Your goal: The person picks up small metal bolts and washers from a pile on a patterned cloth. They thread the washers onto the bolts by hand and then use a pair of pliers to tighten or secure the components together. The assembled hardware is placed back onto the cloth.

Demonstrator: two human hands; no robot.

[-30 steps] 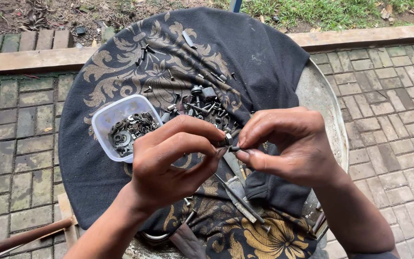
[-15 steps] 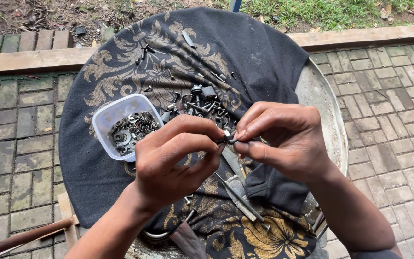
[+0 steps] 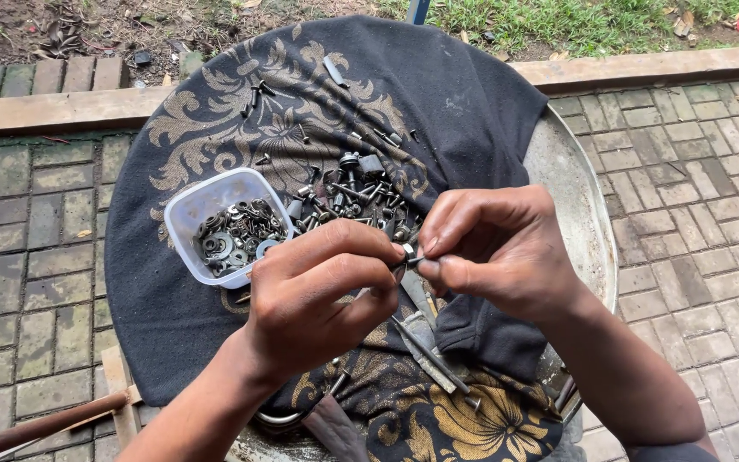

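Hands pinching one small metal part between them above a cloth-covered bench.
Left hand [image 3: 318,295] and right hand [image 3: 493,248] meet fingertip to fingertip on the small metal part [image 3: 410,257], held above the dark cloth [image 3: 464,103] so drops land beside the loose bolts [image 3: 352,192] and plastic tub [image 3: 215,201].

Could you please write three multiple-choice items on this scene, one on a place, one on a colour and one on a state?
1. Where is the tub of washers?
A. on the cloth, beside the left hand
B. on the paving
C. on the grass

2. What colour is the cloth?
A. white
B. black with gold pattern
C. plain red

3. What are the hands doing?
A. resting flat, apart
B. both inside the tub
C. pinching a small metal part between them

Answers:
1 A, it sits on the cloth by the left hand.
2 B, gold scrolls show on black.
3 C, the right hand and the left meet on the part.
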